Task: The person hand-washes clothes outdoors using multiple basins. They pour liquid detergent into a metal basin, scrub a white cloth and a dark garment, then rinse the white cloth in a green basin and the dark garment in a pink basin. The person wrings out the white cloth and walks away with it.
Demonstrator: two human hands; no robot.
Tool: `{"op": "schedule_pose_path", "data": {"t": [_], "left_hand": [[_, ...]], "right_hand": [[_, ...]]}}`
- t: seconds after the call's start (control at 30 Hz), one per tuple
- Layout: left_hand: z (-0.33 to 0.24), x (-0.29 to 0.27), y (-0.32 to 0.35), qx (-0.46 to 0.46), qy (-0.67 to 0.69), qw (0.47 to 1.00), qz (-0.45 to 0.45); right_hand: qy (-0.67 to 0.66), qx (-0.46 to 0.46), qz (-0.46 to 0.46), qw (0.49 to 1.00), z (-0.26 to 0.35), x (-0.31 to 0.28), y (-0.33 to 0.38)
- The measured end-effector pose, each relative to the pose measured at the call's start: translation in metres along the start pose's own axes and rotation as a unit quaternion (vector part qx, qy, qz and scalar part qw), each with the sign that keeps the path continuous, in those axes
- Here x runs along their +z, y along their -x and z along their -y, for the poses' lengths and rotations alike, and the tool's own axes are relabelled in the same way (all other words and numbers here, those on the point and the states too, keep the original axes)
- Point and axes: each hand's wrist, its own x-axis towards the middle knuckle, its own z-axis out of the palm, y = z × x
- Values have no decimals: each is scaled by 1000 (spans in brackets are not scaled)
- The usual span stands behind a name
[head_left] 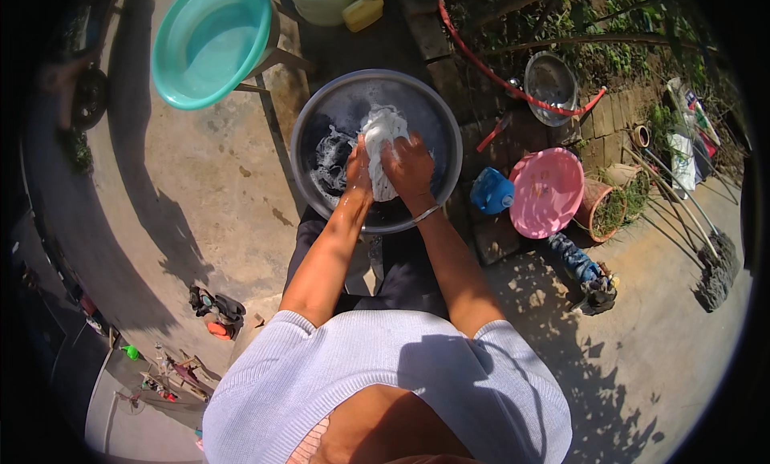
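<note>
A wide grey metal basin [301,135] stands in front of me with water and suds in it. Both my hands are inside it, on a bunched white wet cloth [387,124]. My left hand [358,169] presses along the cloth's left side, its fingers closed together against it. From the right, my right hand [410,167] grips the cloth, its fingers bent into the folds; a bracelet circles that wrist. A dark, sudsy cloth [330,161] lies in the basin left of my left hand.
A turquoise tub [167,71] stands on a support at the upper left. Near the basin's right side are a blue container [491,190] and a pink basin [548,193]. A yellow jug [364,12], a red hose [481,65], a metal bowl [551,89] and a mop [716,271] lie farther out.
</note>
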Motion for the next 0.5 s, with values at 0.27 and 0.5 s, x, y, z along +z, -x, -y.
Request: {"op": "schedule_pose_path", "data": {"t": [0.27,0.5], "left_hand": [[-38,-4,-30,384,-452,803,-57],[-3,-26,-2,505,-563,652,-64]], "right_hand": [[267,0,188,945,-17,-37,4],[275,-103,175,940,-39,44,-18]]}}
